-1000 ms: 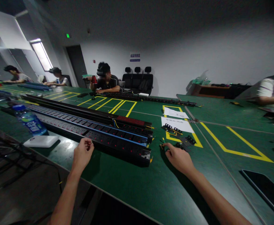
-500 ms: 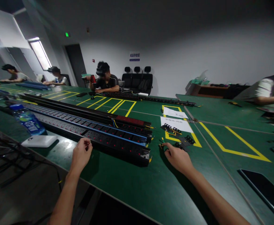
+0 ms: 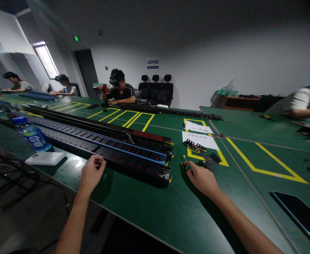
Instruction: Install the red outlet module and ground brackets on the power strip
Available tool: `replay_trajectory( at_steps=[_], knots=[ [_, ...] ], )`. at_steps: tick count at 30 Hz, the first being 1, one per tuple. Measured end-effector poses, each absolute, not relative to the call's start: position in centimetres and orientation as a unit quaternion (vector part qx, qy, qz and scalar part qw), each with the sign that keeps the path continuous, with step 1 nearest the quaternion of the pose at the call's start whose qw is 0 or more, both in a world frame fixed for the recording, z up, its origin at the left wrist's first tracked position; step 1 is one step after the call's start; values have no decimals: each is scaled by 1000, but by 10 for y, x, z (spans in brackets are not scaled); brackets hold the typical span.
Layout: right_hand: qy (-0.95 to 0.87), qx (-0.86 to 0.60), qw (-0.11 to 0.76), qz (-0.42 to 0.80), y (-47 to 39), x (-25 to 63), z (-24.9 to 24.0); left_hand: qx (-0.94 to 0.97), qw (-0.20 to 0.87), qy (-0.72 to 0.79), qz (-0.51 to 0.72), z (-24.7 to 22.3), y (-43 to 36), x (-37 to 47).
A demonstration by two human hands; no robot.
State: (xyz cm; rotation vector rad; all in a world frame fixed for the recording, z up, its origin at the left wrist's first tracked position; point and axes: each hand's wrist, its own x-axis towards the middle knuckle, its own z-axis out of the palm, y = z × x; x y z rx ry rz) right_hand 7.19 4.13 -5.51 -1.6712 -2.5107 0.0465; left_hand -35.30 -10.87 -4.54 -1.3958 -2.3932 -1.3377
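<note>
My left hand (image 3: 93,170) is curled beside the front edge of the nearest long black strip (image 3: 133,163), its fingers bent together; whether it holds something small is hidden. My right hand (image 3: 199,176) rests low over the green table, index finger and thumb closed near the small yellow-tipped wires (image 3: 183,163). What it pinches is too small to make out. Just beyond it, black slotted plates (image 3: 211,158) with yellow wires lie partly over white paper sheets (image 3: 201,140). Several long black and blue strips lie side by side between my hands and the far left.
A blue-capped bottle (image 3: 31,134) and a white case (image 3: 46,158) are at the left. A dark phone (image 3: 299,215) lies at the right. People sit across the table (image 3: 149,197) and at the far left and right. Yellow tape marks the tabletop.
</note>
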Motion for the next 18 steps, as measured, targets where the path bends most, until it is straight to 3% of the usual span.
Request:
replay_trajectory(
  at_steps=[18],
  knots=[
    [-832,-552,60,14,40,73,-54,-452,64,-802,-385,-46,-108,-353]
  ],
)
